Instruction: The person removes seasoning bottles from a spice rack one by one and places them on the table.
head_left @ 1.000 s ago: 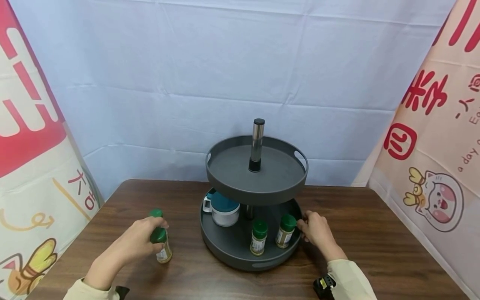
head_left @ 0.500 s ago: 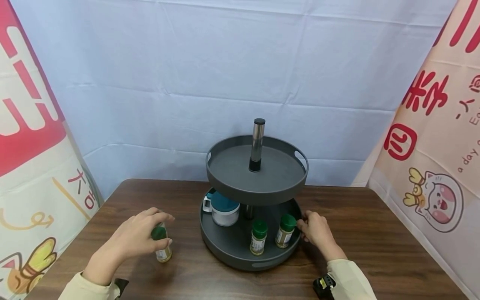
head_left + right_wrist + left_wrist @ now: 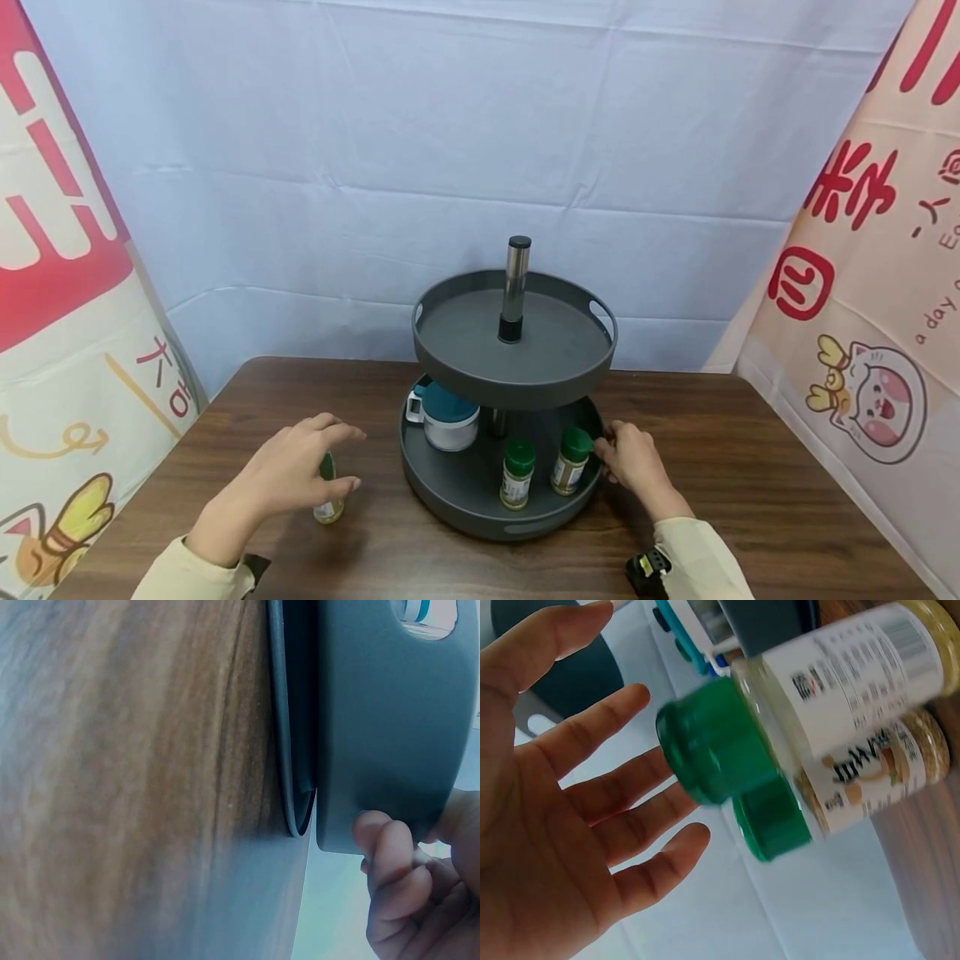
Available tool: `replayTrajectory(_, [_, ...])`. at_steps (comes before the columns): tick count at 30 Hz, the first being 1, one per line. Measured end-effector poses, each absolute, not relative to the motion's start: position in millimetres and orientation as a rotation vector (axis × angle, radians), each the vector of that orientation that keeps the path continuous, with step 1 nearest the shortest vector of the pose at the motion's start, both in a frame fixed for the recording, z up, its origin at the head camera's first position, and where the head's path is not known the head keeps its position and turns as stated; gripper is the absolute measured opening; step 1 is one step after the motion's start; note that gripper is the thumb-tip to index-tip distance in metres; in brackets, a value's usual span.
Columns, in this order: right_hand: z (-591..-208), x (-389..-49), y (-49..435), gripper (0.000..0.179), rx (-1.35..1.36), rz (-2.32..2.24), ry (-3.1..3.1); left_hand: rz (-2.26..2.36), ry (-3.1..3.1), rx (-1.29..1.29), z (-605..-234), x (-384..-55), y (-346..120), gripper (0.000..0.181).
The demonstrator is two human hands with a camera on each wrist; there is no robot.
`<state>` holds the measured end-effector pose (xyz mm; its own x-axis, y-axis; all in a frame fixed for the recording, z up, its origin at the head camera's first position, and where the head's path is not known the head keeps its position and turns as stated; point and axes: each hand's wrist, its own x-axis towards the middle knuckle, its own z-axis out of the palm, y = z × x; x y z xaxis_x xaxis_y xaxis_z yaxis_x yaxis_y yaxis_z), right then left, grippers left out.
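Observation:
My left hand [image 3: 288, 467] is spread, thumb and fingers apart, over two green-capped spice jars at the table's left. In the head view it hides most of them; part of one jar [image 3: 327, 510] shows beneath. The left wrist view has both standing side by side, a near jar [image 3: 855, 682] and a far jar [image 3: 874, 776], with the fingers beside and behind the caps, gripping neither. My right hand [image 3: 637, 462] pinches the rim of the lower tray [image 3: 453, 510] of a grey two-tier turntable; in the right wrist view its curled fingers [image 3: 394, 859] press the tray's outer wall.
On the lower tray stand two more green-capped jars, a left one [image 3: 516, 477] and a right one [image 3: 572, 462], and a white pot [image 3: 450, 433] with a teal lid. Above them is the upper tray [image 3: 465, 367] around a metal post [image 3: 514, 287]. A brown wooden table [image 3: 720, 467] carries everything.
My left hand has come off the nearer jar's cap, spread its fingers and shifted slightly right, covering more of the jars. The right hand and the turntable stay put.

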<state>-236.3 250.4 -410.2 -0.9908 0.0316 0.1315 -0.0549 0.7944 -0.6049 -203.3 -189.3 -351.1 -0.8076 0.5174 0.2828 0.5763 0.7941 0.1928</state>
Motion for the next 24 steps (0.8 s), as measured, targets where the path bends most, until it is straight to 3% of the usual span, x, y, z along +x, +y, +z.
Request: replayTrajectory(24, [-415, -238, 253, 0.015, 0.044, 0.965, -2.824, -0.446, -2.671, -1.126, -362, -208, -129, 0.044])
